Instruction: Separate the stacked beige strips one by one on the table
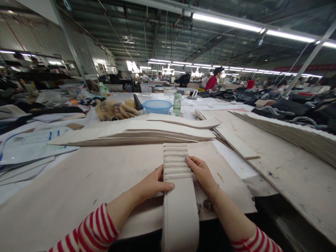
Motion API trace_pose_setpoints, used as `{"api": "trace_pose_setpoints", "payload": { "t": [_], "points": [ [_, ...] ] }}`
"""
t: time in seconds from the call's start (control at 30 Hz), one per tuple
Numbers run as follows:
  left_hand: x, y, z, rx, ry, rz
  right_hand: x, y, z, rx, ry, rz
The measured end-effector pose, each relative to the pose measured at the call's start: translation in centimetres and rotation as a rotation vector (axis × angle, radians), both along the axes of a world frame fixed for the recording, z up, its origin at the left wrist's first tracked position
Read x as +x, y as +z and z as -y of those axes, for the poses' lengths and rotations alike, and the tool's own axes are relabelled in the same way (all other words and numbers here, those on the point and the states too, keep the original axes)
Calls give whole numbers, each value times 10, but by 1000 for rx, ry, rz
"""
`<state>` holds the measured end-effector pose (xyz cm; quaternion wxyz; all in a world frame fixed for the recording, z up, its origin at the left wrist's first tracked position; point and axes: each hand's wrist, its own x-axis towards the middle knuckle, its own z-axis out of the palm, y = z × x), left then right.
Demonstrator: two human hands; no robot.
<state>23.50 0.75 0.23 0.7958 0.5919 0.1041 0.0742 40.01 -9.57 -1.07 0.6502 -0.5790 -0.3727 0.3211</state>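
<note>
Work table (65, 189), near edge: the large fanned stack (136, 134) of cream strips behind lies fully stepped. My strip bundle (180, 203) in front is stepped only at its far end, the rest unspread and drooping over the edge. My left hand (153, 183) and right hand (201, 173), apart, press flat on its two sides.

A blue bowl (156, 106) stands beside a green bottle (177, 104), behind a fanned stack of cream strips (147, 134). A patterned item, perhaps a glove (114, 109), lies to the left. A person in red (212, 82) works far off.
</note>
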Motion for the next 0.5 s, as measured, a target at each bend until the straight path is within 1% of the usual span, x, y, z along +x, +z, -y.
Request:
{"api": "trace_pose_setpoints", "payload": {
  "t": [0.13,0.27,0.37,0.5],
  "points": [
    [0,2,0,14,-5,-8,4,0,0,-8,1,-11],
    [0,4,0,21,-3,-6,9,9,0,-36,37,-34],
    [0,6,1,26,-4,-2,11,17,-1,-49,48,22],
    [0,5,1,25,-13,29,11,20,-3,-37,0,120]
  ]
}}
